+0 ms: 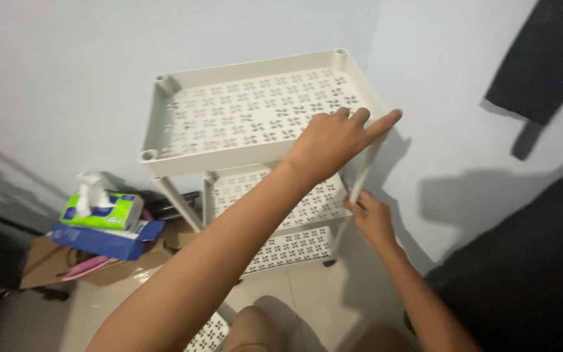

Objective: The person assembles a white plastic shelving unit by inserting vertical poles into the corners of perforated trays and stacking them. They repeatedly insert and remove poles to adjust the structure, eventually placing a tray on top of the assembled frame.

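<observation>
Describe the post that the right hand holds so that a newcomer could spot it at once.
Find the white tiered rack against the pale wall. At its near right corner, the right hand holds a slim white post under the top tray. Unlike the rack's other posts, it stands slanted.

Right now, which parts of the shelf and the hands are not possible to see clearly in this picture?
- Head view: the top tray's near right corner is covered by the left hand.
- The pole is partly covered; the right hand hides its lower end, so that grip is unclear.
- The middle tray and bottom tray are mostly hidden by the left forearm.
- The box is partly under the tissue pack.
</observation>
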